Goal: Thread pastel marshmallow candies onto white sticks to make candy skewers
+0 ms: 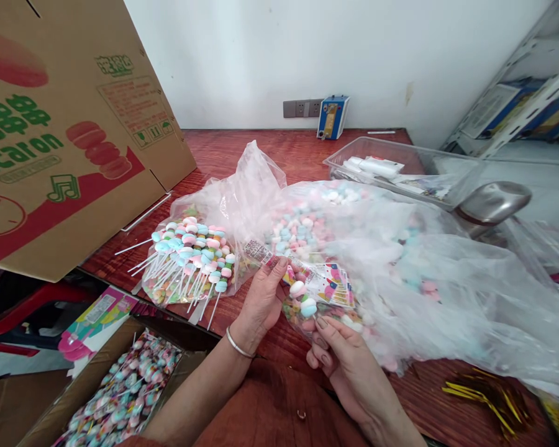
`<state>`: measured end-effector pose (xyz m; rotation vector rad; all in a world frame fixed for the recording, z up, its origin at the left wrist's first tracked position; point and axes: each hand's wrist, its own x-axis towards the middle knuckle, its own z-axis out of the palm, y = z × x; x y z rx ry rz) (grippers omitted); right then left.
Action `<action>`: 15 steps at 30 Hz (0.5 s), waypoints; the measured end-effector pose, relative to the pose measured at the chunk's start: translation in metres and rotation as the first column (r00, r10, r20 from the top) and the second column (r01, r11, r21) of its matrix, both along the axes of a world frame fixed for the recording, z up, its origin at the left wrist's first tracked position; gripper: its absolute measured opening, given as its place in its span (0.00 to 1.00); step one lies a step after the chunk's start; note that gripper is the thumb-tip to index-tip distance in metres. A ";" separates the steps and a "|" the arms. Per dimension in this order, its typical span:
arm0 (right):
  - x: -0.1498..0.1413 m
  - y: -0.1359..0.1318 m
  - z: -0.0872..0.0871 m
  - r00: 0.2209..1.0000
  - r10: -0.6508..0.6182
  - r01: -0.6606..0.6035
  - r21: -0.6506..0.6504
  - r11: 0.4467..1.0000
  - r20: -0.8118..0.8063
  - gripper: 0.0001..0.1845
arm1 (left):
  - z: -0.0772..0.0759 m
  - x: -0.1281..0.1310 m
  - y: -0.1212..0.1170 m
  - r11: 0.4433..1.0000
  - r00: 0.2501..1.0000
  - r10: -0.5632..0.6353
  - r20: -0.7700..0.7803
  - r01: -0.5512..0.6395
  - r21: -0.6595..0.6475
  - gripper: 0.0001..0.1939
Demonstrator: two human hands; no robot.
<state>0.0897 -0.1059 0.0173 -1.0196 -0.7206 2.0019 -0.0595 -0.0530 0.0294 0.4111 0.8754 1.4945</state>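
Observation:
In front of me, my left hand (263, 298) pinches a small clear printed wrapper, its thumb on top. My right hand (342, 351) grips the stick of a candy lollipop (309, 307), with white, pink and pale blue macaron-shaped pieces. The candy end points up toward the left hand and lies at the wrapper; whether it is inside I cannot tell. Just beyond is a fanned stack of printed wrappers (333, 285). To the left, a pile of similar lollipops (193, 248) lies on a clear bag of coloured candies, sticks pointing toward me.
Large clear plastic bags (428, 279) of candy pieces spread across the right side. Behind them stands a clear plastic tray (368, 149). A tall carton (74, 143) rises at left; below is an open box (56, 403) of wrapped lollipops. Gold ties (489, 397) lie at right.

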 end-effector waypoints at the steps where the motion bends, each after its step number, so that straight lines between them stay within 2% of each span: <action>1: 0.000 0.000 -0.001 1.000 0.004 -0.004 0.018 1.000 0.007 0.18 | 0.001 0.000 0.000 1.000 1.000 -0.005 0.027 0.006 -0.014 0.15; 4: 0.001 0.001 -0.009 0.978 -0.020 -0.026 0.216 0.976 0.209 0.16 | 0.004 -0.001 -0.001 0.999 0.996 -0.010 0.083 0.014 -0.044 0.16; 6: 0.003 0.003 -0.014 0.917 -0.102 -0.069 0.406 0.911 0.385 0.14 | 0.006 -0.002 -0.001 0.998 0.995 -0.006 0.095 0.011 -0.054 0.15; 10: 0.006 0.007 -0.014 0.764 -0.341 -0.184 0.691 0.699 0.548 0.10 | 0.009 -0.003 -0.001 0.997 0.996 -0.008 0.089 0.015 -0.075 0.13; 15: 0.002 0.005 -0.012 0.557 -0.658 -0.326 0.862 0.387 0.506 0.09 | 0.010 -0.001 -0.003 0.996 0.991 0.006 0.132 0.005 -0.086 0.11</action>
